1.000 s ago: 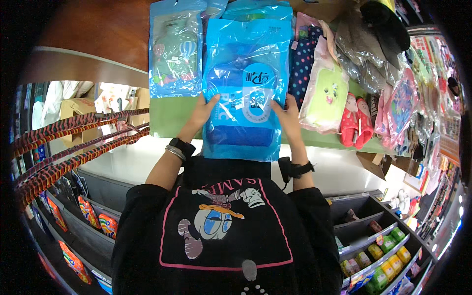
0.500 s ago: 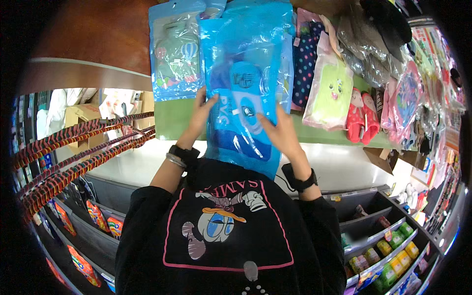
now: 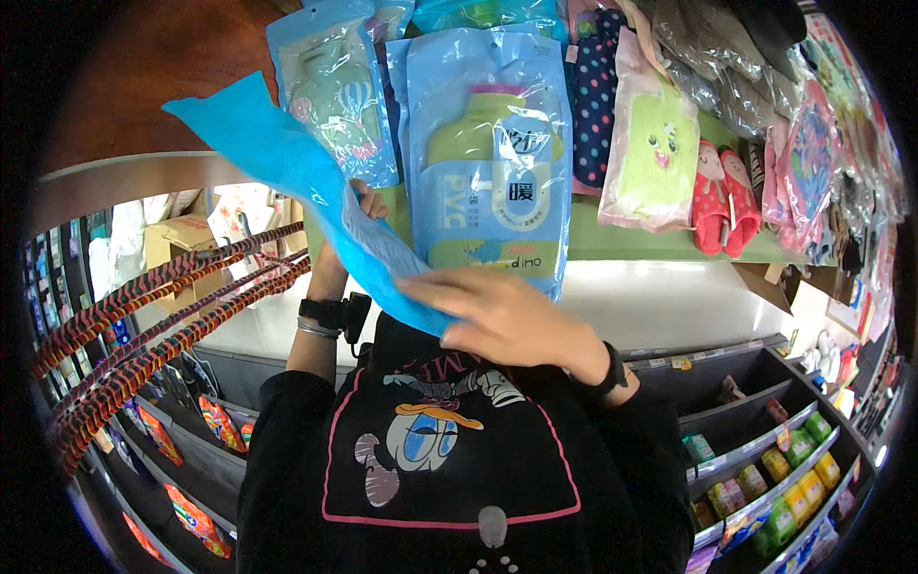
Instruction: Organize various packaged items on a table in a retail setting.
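Observation:
A bright blue plastic packet with a hot-water bottle (image 3: pixel 335 215) is tilted nearly edge-on in front of me, its far end raised to the left. My left hand (image 3: pixel 368 203) curls around its side, partly hidden behind it. My right hand (image 3: pixel 502 316) grips the near end, fingers stretched along the packet, somewhat blurred. Beyond it, a light blue packet with a green hot-water bottle (image 3: pixel 478 139) lies face up on the green surface (image 3: pixel 588 234). A similar packet with a balloon picture (image 3: pixel 335 96) lies to its left.
To the right are a dotted dark blue item (image 3: pixel 598 105), a yellow-green packet (image 3: pixel 650 134), red slippers (image 3: pixel 724 201) and bagged goods. Striped wrapped bars (image 3: pixel 182 287) cross the left side. Grey shelves (image 3: pixel 727 397) with small packages stand at lower right; a brown panel (image 3: pixel 143 86) is at upper left.
The blue packet has been lifted and turned from face-on to nearly edge-on, swinging left and exposing the green hot-water bottle packet beneath. My right hand has moved down and left to its near end.

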Motion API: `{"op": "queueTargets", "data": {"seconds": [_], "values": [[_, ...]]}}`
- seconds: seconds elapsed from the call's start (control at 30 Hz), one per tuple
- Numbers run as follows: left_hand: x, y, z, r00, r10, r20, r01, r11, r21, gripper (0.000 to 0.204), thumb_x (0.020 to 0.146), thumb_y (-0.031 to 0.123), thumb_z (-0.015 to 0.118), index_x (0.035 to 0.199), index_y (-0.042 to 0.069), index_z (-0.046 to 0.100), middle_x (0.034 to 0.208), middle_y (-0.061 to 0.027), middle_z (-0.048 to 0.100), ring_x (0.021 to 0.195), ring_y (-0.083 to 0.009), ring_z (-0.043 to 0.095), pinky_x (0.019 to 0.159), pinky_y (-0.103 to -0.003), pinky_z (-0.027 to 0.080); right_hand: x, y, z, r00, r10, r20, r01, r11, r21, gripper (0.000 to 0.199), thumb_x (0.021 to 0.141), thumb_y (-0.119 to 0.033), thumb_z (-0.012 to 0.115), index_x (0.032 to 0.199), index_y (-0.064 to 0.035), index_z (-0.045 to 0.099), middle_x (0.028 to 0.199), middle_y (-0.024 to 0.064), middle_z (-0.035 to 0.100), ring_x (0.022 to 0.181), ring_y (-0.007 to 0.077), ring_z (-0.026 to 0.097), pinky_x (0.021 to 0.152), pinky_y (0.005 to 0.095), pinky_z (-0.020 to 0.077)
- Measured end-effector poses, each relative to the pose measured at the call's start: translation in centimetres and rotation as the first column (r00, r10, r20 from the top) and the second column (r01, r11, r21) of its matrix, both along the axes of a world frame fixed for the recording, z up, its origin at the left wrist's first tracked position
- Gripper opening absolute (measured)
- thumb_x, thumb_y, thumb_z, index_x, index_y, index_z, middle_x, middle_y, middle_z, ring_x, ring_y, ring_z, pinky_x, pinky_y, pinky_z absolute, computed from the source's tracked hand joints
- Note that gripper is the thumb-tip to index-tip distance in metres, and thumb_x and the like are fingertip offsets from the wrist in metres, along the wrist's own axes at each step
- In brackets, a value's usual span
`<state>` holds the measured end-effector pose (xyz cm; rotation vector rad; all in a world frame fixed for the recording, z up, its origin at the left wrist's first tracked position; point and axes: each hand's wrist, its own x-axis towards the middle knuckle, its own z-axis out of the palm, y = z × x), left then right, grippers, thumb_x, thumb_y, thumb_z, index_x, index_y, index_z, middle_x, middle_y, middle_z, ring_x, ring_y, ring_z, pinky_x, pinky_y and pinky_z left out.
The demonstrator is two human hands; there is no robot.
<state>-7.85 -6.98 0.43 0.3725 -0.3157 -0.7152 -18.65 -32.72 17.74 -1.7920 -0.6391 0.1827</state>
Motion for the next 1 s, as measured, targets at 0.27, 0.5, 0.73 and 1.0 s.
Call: {"op": "queueTargets", "data": {"seconds": [0.27,0.5,0.73,1.0], "values": [[-1.2,-0.1,2.7,0.967,0.246,-0.065,-0.150,0.757,0.635,0.064,0.081,0.057,0.038,0.123,0.009,0.038,0.119,-0.0052,0.048,0.108,-0.0202,0.047,0.094,-0.039,0.039,1.6,-6.5,-12.9,0.694,-0.702,0.161,0.672,0.552,-0.493,0.039,0.077,-0.012,0.059,0.108,0.0045,0.044,0.103,0.0242,0.048,0.098,0.0427,0.047,0.080,0.0447,0.0408],[-0.4,-2.0,1.9,0.968,0.250,-0.003,-0.187,0.732,0.655,0.049,0.088,0.043,0.044,0.118,0.005,0.043,0.114,-0.0064,0.051,0.104,-0.0183,0.050,0.090,-0.037,0.041,2.7,-7.7,-16.3,0.563,-0.827,0.003,0.744,0.505,-0.437,0.060,0.063,-0.017,0.074,0.109,0.0060,0.043,0.101,0.0223,0.047,0.092,0.0347,0.048,0.080,0.0393,0.0407],[-0.3,-6.0,-0.7,0.903,0.155,0.401,-0.417,0.092,0.904,0.050,0.080,0.016,0.063,0.120,-0.002,0.040,0.112,-0.0103,0.052,0.102,-0.0227,0.049,0.091,-0.035,0.037,2.0,-10.2,-19.7,0.555,-0.789,-0.263,0.758,0.610,-0.232,0.021,0.068,-0.007,0.063,0.080,0.0010,0.048,0.069,0.0056,0.046,0.063,0.0151,0.043,0.057,0.0294,0.0357],[-0.3,-6.3,1.4,0.894,0.129,0.429,-0.448,0.206,0.870,0.064,0.077,0.019,0.065,0.128,-0.001,0.031,0.118,-0.0134,0.046,0.108,-0.0215,0.044,0.093,-0.034,0.036,3.6,-7.9,-13.3,0.496,-0.445,-0.746,0.794,0.581,0.181,0.022,0.080,-0.009,0.060,0.098,-0.0026,0.050,0.085,0.0035,0.056,0.076,0.0098,0.052,0.068,0.0235,0.0433]]}}
